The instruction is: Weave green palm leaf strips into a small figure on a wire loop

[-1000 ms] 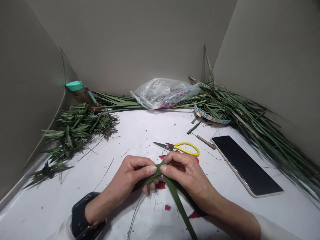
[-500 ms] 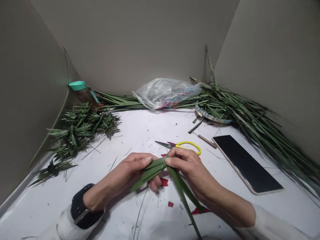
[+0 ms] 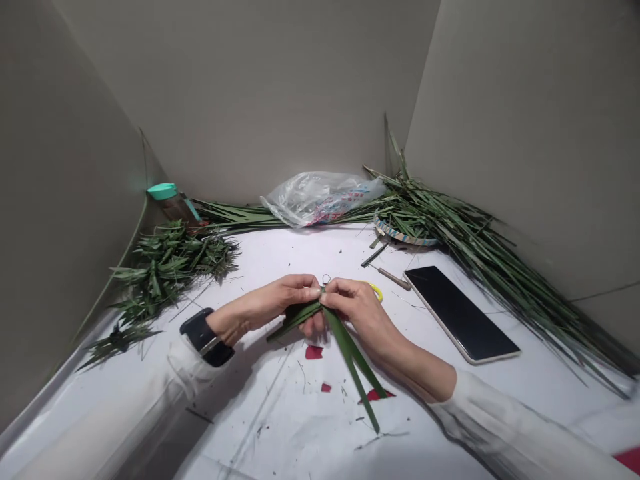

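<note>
Drawn together since earlier: pinching, with fingers of left hand (image 3: 284,293) and right hand (image 3: 357,305), green leaf strips (image 3: 343,338) slanting lower right, nearer right hand.

The phone (image 3: 460,313) lies right of the held leaves (image 3: 344,339), the bag (image 3: 320,197) behind, the bottle (image 3: 175,207) back-left.

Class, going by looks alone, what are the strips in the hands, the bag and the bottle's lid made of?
Strips: apparently plant leaf, smooth, with a dull sheen; flat, green and tapering.
Bag: thin, glossy plastic film; see-through, crumpled and printed.
Lid: probably hard plastic, smooth; evenly turquoise, though too small to be sure.
</note>
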{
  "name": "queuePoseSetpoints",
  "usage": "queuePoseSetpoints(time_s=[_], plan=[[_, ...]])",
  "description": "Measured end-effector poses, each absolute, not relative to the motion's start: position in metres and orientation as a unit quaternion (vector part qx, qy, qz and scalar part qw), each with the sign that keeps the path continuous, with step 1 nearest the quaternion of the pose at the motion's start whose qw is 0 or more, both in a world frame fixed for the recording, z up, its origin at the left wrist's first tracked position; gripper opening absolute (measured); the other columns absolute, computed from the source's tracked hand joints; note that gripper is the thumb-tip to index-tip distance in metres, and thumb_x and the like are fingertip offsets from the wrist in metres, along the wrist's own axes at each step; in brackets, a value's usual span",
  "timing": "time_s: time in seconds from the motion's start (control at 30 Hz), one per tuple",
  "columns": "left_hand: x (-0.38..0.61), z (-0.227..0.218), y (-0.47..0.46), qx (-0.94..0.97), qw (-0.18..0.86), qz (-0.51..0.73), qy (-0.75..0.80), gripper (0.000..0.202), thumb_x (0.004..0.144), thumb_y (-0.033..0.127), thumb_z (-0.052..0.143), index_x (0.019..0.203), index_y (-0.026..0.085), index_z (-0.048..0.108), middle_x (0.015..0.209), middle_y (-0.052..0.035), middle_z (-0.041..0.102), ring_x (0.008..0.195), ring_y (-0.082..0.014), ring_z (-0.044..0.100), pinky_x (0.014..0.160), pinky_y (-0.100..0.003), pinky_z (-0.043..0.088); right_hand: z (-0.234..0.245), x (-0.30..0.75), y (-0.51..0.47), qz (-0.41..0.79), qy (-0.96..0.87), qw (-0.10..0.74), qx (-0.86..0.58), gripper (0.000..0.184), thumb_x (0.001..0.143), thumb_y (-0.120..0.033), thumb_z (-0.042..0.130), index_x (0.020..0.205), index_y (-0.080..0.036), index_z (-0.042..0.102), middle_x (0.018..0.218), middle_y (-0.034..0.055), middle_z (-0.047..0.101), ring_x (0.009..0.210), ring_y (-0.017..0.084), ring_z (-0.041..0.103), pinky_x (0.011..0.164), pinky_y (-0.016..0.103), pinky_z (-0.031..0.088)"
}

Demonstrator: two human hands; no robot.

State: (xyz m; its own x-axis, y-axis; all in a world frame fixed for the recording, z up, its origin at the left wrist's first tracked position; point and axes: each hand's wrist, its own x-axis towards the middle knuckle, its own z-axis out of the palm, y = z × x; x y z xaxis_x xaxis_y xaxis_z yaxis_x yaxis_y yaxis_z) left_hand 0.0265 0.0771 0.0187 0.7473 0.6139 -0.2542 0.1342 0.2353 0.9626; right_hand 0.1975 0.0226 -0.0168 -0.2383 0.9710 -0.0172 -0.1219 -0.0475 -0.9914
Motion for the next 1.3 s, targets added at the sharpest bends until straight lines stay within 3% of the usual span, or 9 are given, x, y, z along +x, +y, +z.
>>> queuePoseSetpoints(time_s=[0.07,0.37,0.5,0.6,0.7,0.83,1.0,1.3], plan=[[0.029,0.023,0.084,0.615,0.711,0.147,0.308,0.017,0.094,0.029,0.062,0.086,0.013,0.063,0.073,0.0017,0.065,0.059,-0.0120,0.061,0.058,-0.027,0.053,-0.017,0.201,0.025,0.593,-0.521,0.448,-0.420,0.029,0.096,-0.035,0.061,0.119,-0.017,0.060,0.118,0.0077,0.063,0.096,0.022,0.065,0.081,0.041,0.057],[0.012,0.002,0.049,0.608,0.690,0.182,0.348,0.024,0.094,0.033,0.061,0.079,0.015,0.060,0.067,0.0030,0.062,0.054,-0.0116,0.058,0.054,-0.026,0.048,-0.019,0.195,0.022,0.593,-0.592,0.341,-0.426,0.031,0.096,-0.033,0.061,0.122,-0.017,0.059,0.121,0.0086,0.062,0.100,0.024,0.065,0.083,0.043,0.056],[0.007,-0.009,0.026,0.583,0.675,0.239,0.384,0.025,0.094,0.034,0.059,0.077,0.016,0.058,0.061,0.0026,0.063,0.051,-0.0118,0.055,0.055,-0.026,0.043,-0.021,0.191,0.019,0.565,-0.636,0.318,-0.419,0.023,0.096,-0.033,0.060,0.110,-0.015,0.063,0.107,0.0058,0.067,0.090,0.020,0.066,0.079,0.040,0.056],[0.007,-0.009,0.019,0.561,0.670,0.274,0.402,0.024,0.093,0.032,0.059,0.076,0.016,0.056,0.058,0.0012,0.062,0.051,-0.0117,0.052,0.058,-0.025,0.041,-0.019,0.190,0.015,0.535,-0.651,0.330,-0.425,0.016,0.095,-0.024,0.058,0.083,-0.016,0.065,0.077,0.0010,0.067,0.074,0.017,0.064,0.072,0.033,0.051],[0.007,-0.007,0.017,0.537,0.680,0.288,0.408,0.023,0.092,0.031,0.059,0.074,0.016,0.055,0.057,0.0003,0.062,0.048,-0.0106,0.048,0.057,-0.025,0.040,-0.017,0.189,0.013,0.508,-0.656,0.346,-0.439,0.020,0.090,-0.019,0.057,0.071,-0.018,0.063,0.067,0.0000,0.065,0.067,0.017,0.059,0.065,0.029,0.044],[0.003,-0.006,0.018,0.496,0.720,0.281,0.396,0.022,0.091,0.029,0.059,0.074,0.016,0.054,0.057,-0.0012,0.062,0.048,-0.0100,0.047,0.052,-0.022,0.037,-0.014,0.191,0.014,0.493,-0.648,0.370,-0.447,0.016,0.090,-0.021,0.057,0.077,-0.019,0.066,0.070,-0.0010,0.065,0.066,0.016,0.058,0.063,0.027,0.041],[0.002,-0.004,0.016,0.443,0.767,0.269,0.378,0.022,0.089,0.029,0.061,0.073,0.015,0.057,0.057,-0.0035,0.064,0.045,-0.0091,0.049,0.047,-0.020,0.036,-0.015,0.194,0.017,0.529,-0.629,0.387,-0.418,0.012,0.088,-0.018,0.063,0.087,-0.022,0.073,0.085,-0.0003,0.072,0.081,0.017,0.064,0.075,0.027,0.047],[0.003,-0.007,0.014,0.401,0.801,0.255,0.364,0.021,0.087,0.030,0.064,0.076,0.013,0.060,0.058,-0.0060,0.067,0.042,-0.0076,0.050,0.043,-0.016,0.036,-0.016,0.195,0.019,0.572,-0.600,0.402,-0.390,0.014,0.083,-0.015,0.068,0.080,-0.023,0.078,0.075,-0.0018,0.071,0.072,0.013,0.064,0.067,0.023,0.050]])
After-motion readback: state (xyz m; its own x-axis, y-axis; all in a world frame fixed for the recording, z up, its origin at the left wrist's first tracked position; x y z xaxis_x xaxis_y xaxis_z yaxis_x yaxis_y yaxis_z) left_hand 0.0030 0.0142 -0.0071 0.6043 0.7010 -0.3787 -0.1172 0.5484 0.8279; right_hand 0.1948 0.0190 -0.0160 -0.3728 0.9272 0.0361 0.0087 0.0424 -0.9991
